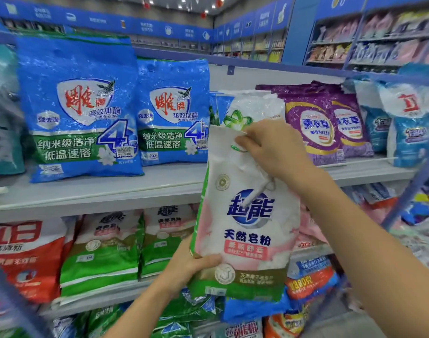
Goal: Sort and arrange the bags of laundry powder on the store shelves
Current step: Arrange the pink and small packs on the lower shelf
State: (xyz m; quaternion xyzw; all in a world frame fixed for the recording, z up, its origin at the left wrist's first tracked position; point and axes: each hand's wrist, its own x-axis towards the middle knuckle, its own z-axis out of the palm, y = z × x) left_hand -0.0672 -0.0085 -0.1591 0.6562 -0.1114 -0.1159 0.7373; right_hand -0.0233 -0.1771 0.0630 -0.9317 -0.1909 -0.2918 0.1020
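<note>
I hold a white-and-pink bag of laundry powder [245, 230] with a green bottom band upright in front of the shelves. My right hand [269, 147] pinches its top edge. My left hand [191, 262] grips its lower left corner. Behind the bag's top, a white bag with a green logo [247, 111] stands on the upper shelf [111, 189]. Two blue bags [79, 106] [172, 111] stand to its left, and purple bags [325, 123] to its right.
The lower shelf holds matching white-and-green bags [103, 252] and a red-and-white bag [28, 257]. Blue-and-white bags [408, 128] stand at the far right. More bags fill the bottom rows [308, 281]. Other stocked shelves [369, 40] line the far aisle.
</note>
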